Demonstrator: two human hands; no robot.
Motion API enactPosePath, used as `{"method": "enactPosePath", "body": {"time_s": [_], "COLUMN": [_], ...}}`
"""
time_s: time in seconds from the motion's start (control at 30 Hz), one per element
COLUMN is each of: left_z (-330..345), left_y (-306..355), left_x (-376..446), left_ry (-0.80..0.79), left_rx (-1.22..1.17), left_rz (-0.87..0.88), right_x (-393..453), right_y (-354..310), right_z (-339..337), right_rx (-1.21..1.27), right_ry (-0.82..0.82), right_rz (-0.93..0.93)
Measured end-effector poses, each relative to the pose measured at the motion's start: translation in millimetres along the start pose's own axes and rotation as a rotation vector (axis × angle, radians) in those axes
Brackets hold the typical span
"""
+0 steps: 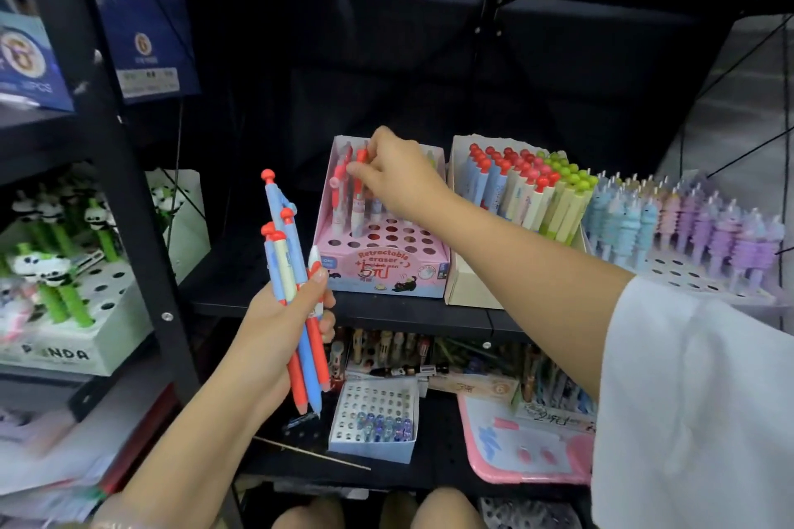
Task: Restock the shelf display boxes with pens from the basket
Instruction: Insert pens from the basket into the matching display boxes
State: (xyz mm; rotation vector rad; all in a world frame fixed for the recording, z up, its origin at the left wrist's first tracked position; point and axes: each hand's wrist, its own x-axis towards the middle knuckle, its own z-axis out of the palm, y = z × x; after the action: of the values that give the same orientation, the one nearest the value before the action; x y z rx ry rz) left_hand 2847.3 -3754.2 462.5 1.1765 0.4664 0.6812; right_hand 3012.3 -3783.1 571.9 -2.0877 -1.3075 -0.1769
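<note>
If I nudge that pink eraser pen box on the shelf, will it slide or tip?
The pink display box is cardboard and mostly empty holes, so it is probably light and would slide easily. Its few pens stand tall at the back, so a push there might rock it. The right hand pinching one pen may steady it.

Illumination is dim and uneven. The shelf recess at top centre falls into near-black shadow, while foreground items are moderately lit from the front. Wide-angle distortion bends the frame edges. Left and lower margins show blur.
</note>
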Motion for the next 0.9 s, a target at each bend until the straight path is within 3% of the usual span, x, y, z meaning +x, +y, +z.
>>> {"method": "enactPosePath", "body": {"time_s": [0.17,0.3,0.37,0.47,0.57,0.63,0.8,0.9], "left_z": [2.5,5.0,6.9,10.6,17.0,21.5,30.1,37.5], "left_y": [0.2,0.4,-0.5,-2.2,-3.3,-4.0,-5.5,-7.9], "left_x": [-0.8,-2.7,-3.4,-4.2,-4.9,-5.7,-7.6,-8.3], "left_ry": [-0.010,-0.033,-0.048,-0.075,-0.119,-0.142,-0.177,-0.215], "left_rx": [0.009,-0.015,-0.002,0.009,0.032,0.054,0.105,0.170], "left_rz": [0.024,0.018,0.019,0.024,0.020,0.017,0.007,0.007], "right_x": [-2.7,-10.1,-16.2,-25.7,-33.4,-35.3,-35.6,-29.4], "right_y": [4.0,10.5,10.1,-0.4,-11.9,-13.5,-8.4,-4.7], "right_z": [10.4,10.7,10.6,3.7,-3.2,-5.4,-15.2,-34.1], "right_rx": [-0.111,-0.242,-0.205,0.079,0.437,0.563,0.689,0.705], "right_ry": [-0.044,-0.181,-0.119,-0.005,-0.275,-0.367,-0.329,-0.031], "right_rz": [0.011,0.049,0.026,-0.032,-0.033,-0.031,0.061,0.143]}}
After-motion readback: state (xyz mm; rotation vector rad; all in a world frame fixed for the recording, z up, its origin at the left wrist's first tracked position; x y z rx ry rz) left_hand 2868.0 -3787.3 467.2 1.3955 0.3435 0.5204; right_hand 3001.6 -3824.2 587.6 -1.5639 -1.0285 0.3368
